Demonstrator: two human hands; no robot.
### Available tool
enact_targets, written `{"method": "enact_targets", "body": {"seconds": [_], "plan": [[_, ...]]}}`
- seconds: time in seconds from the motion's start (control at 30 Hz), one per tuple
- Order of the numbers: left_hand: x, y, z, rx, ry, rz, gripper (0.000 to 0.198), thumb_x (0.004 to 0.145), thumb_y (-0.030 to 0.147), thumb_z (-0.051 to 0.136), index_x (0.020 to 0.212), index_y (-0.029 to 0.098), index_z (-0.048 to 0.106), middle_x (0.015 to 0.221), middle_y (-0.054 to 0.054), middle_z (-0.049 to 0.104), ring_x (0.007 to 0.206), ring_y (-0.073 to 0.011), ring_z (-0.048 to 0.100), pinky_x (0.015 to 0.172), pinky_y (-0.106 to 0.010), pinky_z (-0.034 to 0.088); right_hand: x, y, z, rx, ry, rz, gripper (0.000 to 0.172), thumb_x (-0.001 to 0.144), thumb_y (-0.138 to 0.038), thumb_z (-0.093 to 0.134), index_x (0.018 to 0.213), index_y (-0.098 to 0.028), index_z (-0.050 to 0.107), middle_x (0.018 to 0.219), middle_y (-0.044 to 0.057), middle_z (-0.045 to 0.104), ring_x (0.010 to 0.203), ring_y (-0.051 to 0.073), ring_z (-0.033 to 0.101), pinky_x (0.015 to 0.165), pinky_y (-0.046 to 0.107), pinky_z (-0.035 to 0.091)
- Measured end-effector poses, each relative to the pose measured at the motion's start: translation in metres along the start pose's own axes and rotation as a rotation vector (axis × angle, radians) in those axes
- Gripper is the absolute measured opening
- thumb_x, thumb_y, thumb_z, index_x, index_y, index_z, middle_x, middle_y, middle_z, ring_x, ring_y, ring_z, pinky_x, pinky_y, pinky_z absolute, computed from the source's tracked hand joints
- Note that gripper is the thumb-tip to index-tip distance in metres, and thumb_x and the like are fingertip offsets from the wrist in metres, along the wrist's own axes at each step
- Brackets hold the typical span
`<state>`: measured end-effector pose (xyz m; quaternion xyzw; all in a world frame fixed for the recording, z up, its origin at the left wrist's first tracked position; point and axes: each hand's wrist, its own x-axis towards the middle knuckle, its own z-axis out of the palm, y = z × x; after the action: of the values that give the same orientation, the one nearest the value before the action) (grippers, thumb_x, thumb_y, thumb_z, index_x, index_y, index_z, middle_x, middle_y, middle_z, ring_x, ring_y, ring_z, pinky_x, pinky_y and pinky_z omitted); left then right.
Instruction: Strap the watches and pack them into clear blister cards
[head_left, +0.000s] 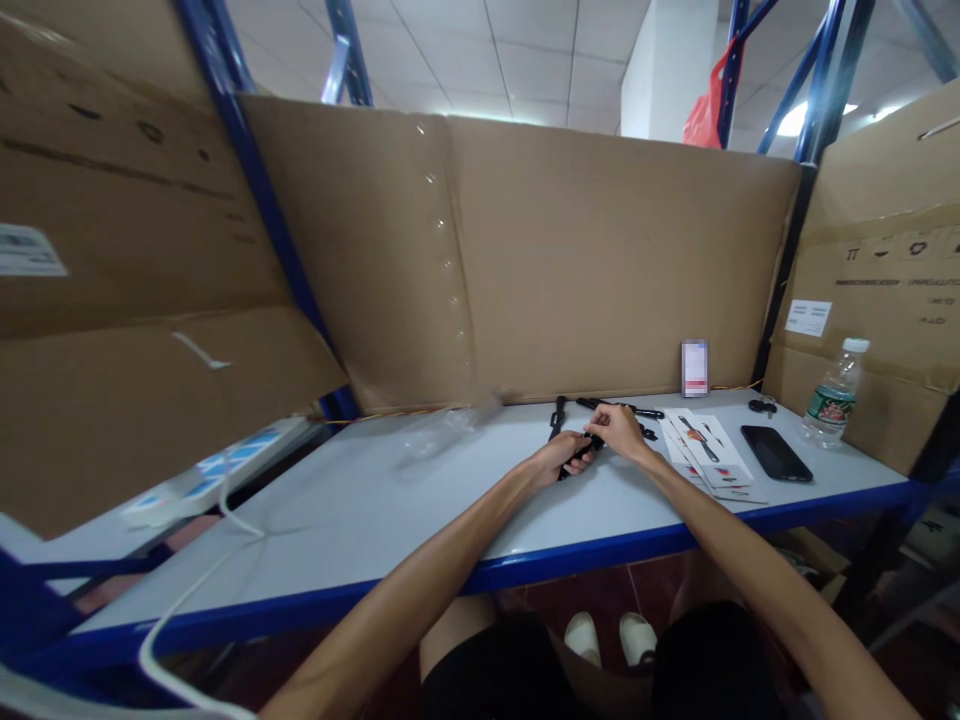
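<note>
Both my hands meet over the white table (360,510) near its back. My left hand (564,455) is closed around a black strap-like item (559,418) whose end sticks up towards the cardboard wall. My right hand (619,430) pinches the same black item from the right. Another black strap (622,408) lies just behind my right hand. A stack of flat white product boxes (709,450) printed with a watch picture lies right of my hands.
A black phone (776,452) and a water bottle (832,395) stand at the right. A small white box (694,367) leans on the cardboard wall (570,260). A clear plastic bag (442,432) lies left. A power strip (202,475) with white cable sits far left.
</note>
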<state>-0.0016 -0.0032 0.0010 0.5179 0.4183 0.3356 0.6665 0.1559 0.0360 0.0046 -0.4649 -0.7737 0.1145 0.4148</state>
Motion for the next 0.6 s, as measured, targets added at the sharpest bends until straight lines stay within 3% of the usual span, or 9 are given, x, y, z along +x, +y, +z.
{"method": "enact_targets", "body": {"seconds": [0.27, 0.47, 0.6], "plan": [[-0.001, 0.001, -0.002, -0.024, -0.059, 0.020, 0.015, 0.085, 0.013, 0.055, 0.079, 0.019, 0.043, 0.059, 0.006, 0.043, 0.040, -0.0023, 0.028, 0.039, -0.014, 0.010, -0.010, -0.012, 0.001, -0.253, -0.006, -0.144, 0.009, 0.091, -0.025, 0.072, 0.083, -0.021, 0.070, 0.088, 0.005, 0.073, 0.089, 0.020, 0.064, 0.077, 0.027, 0.041], [0.002, 0.000, -0.001, -0.044, -0.066, 0.020, 0.022, 0.077, 0.011, 0.063, 0.081, 0.019, 0.044, 0.058, 0.006, 0.044, 0.040, -0.0017, 0.028, 0.040, -0.015, 0.008, -0.007, -0.013, 0.000, -0.244, -0.096, 0.024, 0.010, 0.092, -0.028, 0.071, 0.085, -0.021, 0.071, 0.083, 0.004, 0.075, 0.079, 0.018, 0.066, 0.067, 0.026, 0.039], [0.004, -0.001, -0.002, -0.046, -0.088, 0.044, 0.025, 0.075, 0.011, 0.068, 0.082, 0.018, 0.045, 0.059, 0.006, 0.046, 0.041, -0.0015, 0.028, 0.041, -0.015, 0.008, -0.006, -0.011, -0.002, -0.291, -0.102, -0.039, 0.010, 0.092, -0.028, 0.070, 0.086, -0.021, 0.071, 0.086, 0.005, 0.074, 0.083, 0.019, 0.066, 0.070, 0.026, 0.039]]}}
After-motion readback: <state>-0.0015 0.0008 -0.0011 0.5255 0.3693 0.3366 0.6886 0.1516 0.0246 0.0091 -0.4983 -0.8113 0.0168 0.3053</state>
